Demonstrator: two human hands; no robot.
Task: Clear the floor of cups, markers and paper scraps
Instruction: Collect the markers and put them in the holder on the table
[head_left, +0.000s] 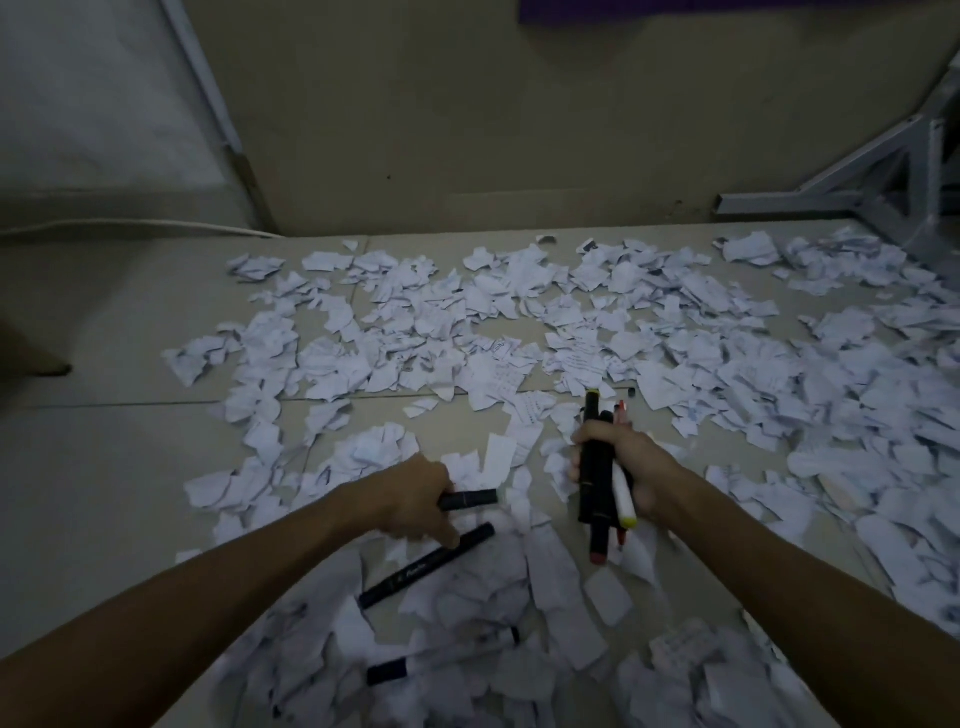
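Note:
Torn white paper scraps (519, 332) cover most of the tiled floor. My right hand (641, 467) is shut on a bundle of markers (597, 473), black ones and a white one with a yellow tip, held upright above the scraps. My left hand (415, 499) grips a short black marker (470, 500) and its fingers touch a long black marker (428, 566) lying on the paper. Another marker with a dark cap (441, 657) lies among the scraps near the bottom. I see no cups.
A wall (467, 130) rises just behind the paper. A grey metal frame (883, 176) stands at the far right, and a white cable (130, 226) runs along the floor at the left. Bare tile (104, 467) shows on the left.

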